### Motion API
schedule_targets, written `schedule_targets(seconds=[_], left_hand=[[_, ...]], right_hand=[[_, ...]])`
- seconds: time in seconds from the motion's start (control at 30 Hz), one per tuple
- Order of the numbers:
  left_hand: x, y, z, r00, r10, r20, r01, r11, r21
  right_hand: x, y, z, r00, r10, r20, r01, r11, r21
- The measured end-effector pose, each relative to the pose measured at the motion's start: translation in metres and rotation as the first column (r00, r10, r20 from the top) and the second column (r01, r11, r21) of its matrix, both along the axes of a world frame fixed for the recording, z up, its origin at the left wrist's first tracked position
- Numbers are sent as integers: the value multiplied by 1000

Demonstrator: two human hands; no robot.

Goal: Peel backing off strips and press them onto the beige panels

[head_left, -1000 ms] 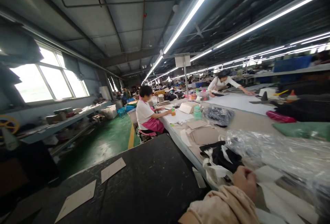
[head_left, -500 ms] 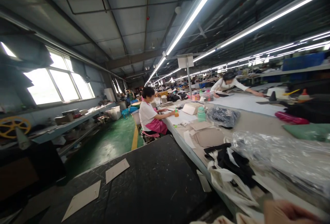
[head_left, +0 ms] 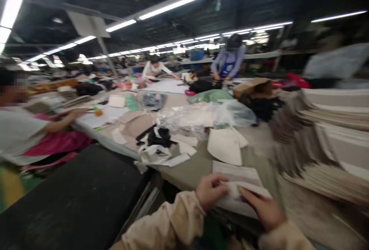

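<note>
A pale fabric piece (head_left: 239, 173) with a grey band lies at the near edge of the table, under both hands. My left hand (head_left: 212, 191) has its fingers bent together at the piece's left side. Close by on the right, my right hand (head_left: 263, 206) pinches the piece's white strip between thumb and fingers. Just beyond lie cream fabric panels (head_left: 225, 145). Tall stacks of grey and white layered pieces (head_left: 343, 127) stand to the right.
A black work surface (head_left: 77, 188) fills the lower left. Black and white scraps (head_left: 158, 142), clear plastic bags (head_left: 184, 119) and a green bag (head_left: 211, 95) lie across the table (head_left: 178, 175). A person sits at the left; two others work farther back.
The view has swung right, bringing both hands, the fabric piece and the layered stacks into sight. Earlier only one blurred hand showed at the lower right.
</note>
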State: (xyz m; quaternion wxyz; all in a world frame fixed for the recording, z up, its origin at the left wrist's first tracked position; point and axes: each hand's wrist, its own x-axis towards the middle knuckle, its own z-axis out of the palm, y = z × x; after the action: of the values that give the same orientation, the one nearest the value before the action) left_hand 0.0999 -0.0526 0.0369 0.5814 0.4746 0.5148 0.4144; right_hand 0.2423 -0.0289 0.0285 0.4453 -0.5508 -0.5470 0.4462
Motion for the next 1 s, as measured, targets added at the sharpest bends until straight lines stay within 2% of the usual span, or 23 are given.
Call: schedule_targets(seconds=[0.03,0.1,0.17,0.23,0.33,0.43,0.57,0.63,0.7,0.73,0.77,0.83,0.87,0.9,0.93,1.0], left_hand=[[1,0,-2,1000,6,7,-5,1000,-10],[-2,3,-3,1000,-1,-23,1,1000,16],[-6,5,-1,998,-19,-63,21,999,34],[-7,4,0,994,-40,-102,44,998,40],[-5,3,1,984,-51,-173,65,995,77],[-5,8,-1,971,-56,-232,89,987,135],[-11,15,-7,942,-107,-318,186,956,229],[-17,19,-10,894,-86,-440,270,887,375],[-25,25,-12,824,-9,-567,374,760,531],[-29,28,-14,788,34,-614,426,690,585],[-34,33,-15,759,76,-647,465,632,620],[-44,41,-20,711,136,-690,519,560,646],[-48,46,-22,693,153,-705,539,540,647],[-52,49,-24,679,160,-717,555,528,643],[-55,52,-27,669,159,-726,566,523,637],[-59,56,-31,660,152,-736,581,518,628]], right_hand=[[21,-10,-3,999,-16,-32,14,998,-64],[43,-22,-4,982,-35,-188,-1,982,-189],[46,-22,-3,930,-87,-358,-15,962,-273],[44,-19,0,896,-105,-432,-43,947,-318],[42,-17,4,906,-88,-414,-47,951,-304],[45,-17,5,918,-127,-375,43,974,-224],[49,-14,5,934,-165,-316,121,981,-152],[58,-11,7,950,-216,-224,204,976,-75],[74,-8,12,926,-375,-42,378,920,104],[84,-7,15,874,-482,60,456,857,241],[95,-7,18,793,-591,147,500,770,396],[114,-8,23,651,-721,239,452,621,640],[119,-8,24,610,-741,279,389,587,709],[121,-9,23,591,-735,332,315,589,744],[120,-9,21,575,-712,402,241,618,749],[107,-9,12,541,-611,578,99,729,677]])
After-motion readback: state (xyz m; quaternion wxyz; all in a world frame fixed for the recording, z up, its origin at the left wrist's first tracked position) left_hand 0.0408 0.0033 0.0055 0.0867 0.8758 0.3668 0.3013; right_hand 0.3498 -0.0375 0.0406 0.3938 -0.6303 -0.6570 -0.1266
